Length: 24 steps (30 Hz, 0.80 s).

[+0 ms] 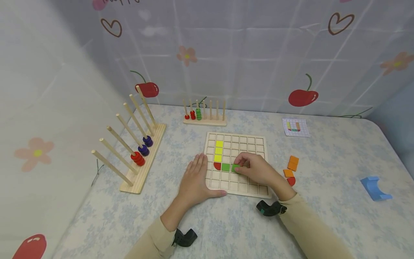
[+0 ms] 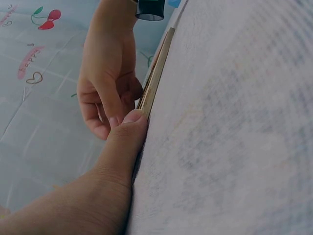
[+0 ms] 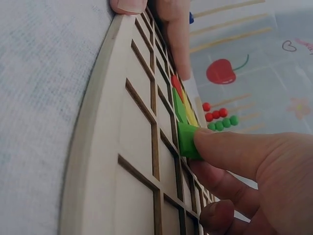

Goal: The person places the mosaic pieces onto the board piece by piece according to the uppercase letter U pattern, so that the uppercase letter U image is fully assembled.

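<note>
My right hand (image 1: 258, 169) pinches a green square tile (image 3: 187, 139) between thumb and fingers. The tile is at a cell of the wooden grid board (image 1: 233, 186), tilted in the right wrist view. Just left of it lies another green tile (image 1: 225, 167), then a red rounded tile (image 1: 217, 166). Above the red one, a column of yellow tiles (image 1: 218, 151) fills several cells. My left hand (image 1: 193, 181) rests along the board's left edge, fingers straight, with its thumb stretched along the near edge.
Orange tiles (image 1: 293, 163) and a red rounded tile (image 1: 291, 181) lie right of the board. Behind them is a pattern card (image 1: 295, 127). A large peg stand (image 1: 149, 162) stands left, a smaller one (image 1: 205, 122) behind. A blue curved piece (image 1: 374, 188) lies far right.
</note>
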### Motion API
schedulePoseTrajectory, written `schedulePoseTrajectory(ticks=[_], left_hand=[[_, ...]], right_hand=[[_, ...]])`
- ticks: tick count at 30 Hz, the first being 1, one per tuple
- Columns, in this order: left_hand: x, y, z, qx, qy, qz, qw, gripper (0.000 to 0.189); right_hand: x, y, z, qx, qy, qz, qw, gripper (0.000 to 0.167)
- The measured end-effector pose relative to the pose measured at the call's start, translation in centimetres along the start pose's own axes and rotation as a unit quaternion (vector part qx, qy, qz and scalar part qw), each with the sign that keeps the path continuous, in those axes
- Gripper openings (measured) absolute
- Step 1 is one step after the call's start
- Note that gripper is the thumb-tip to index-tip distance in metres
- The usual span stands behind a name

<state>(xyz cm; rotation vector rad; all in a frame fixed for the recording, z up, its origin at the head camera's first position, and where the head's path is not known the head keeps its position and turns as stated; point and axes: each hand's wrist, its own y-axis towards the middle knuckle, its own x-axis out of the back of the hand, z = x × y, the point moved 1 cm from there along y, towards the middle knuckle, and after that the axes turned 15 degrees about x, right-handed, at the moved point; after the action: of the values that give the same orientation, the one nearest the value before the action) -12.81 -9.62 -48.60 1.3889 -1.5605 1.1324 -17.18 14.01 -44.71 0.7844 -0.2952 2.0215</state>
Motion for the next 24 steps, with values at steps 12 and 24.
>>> schedulePoseTrajectory(ticks=[12,24], left_hand=[[-0.07,0.03,-0.01,-0.002,0.003,-0.003,1.0,0.142],[-0.03,0.0,-0.01,-0.003,0.0,-0.002,1.0,0.142]], right_hand=[[-0.52,0.38,-0.22,0.015,-0.044,-0.013,0.9988,0.009],[-0.61,0.16,-0.17,0.027,-0.062,-0.009,0.9977,0.008]])
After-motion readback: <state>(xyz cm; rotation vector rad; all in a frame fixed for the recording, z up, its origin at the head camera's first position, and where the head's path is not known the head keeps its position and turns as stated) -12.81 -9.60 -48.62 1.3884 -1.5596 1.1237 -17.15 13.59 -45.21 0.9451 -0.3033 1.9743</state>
